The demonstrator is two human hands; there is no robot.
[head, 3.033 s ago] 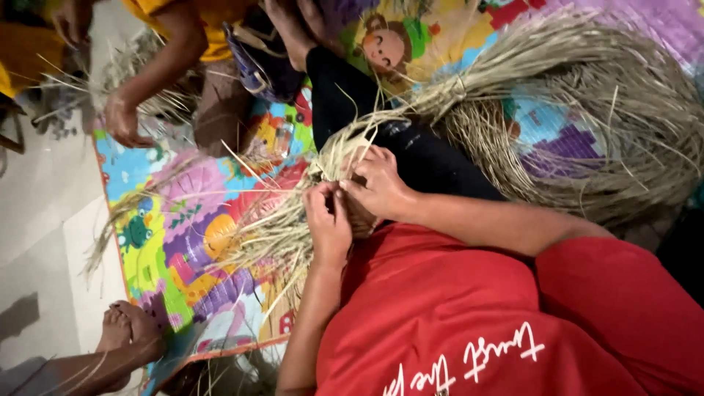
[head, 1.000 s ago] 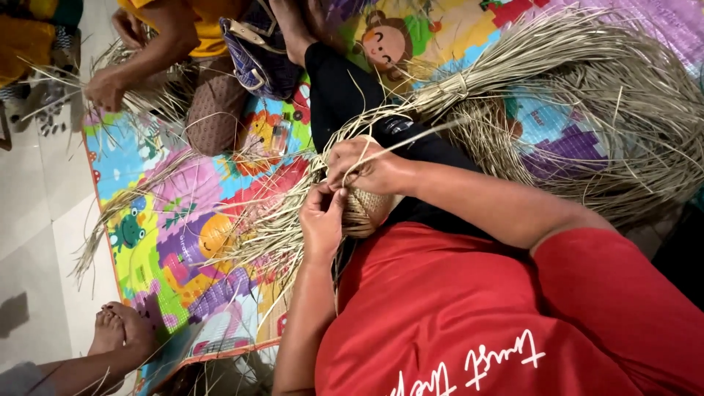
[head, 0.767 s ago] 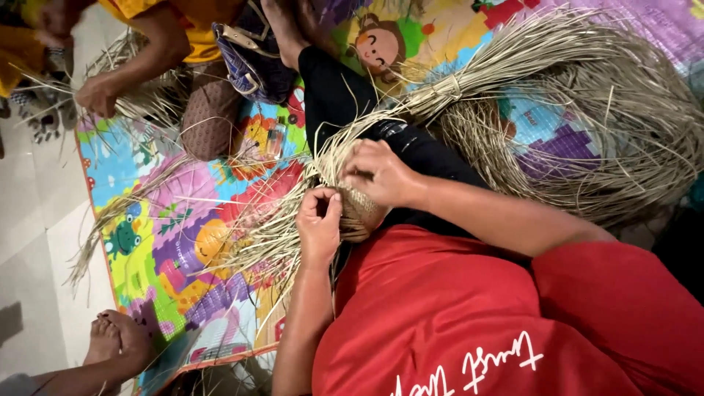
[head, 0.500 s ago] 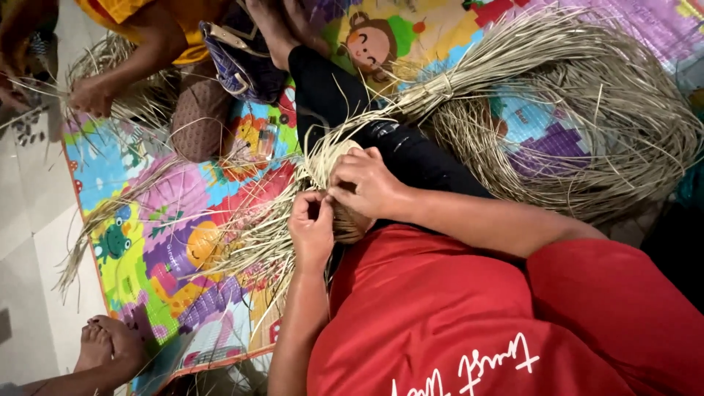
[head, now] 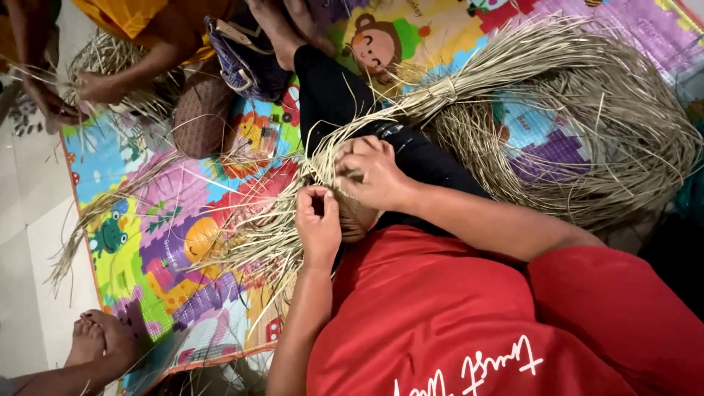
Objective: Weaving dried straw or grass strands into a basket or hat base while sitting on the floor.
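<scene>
Big colourful cartoon play mat (head: 147, 242) covers the floor, and a huge bundle of dry, stringy straw fibres (head: 587, 125) curves across it onto the lap. Both hands sit at the bundle's loose end: right hand (head: 370, 174) curled tight, pinching thin strands, left hand (head: 318, 220) just below, fist closed around more. A patterned purple bag (head: 246, 62) lies above the bundle; can't see inside.
</scene>
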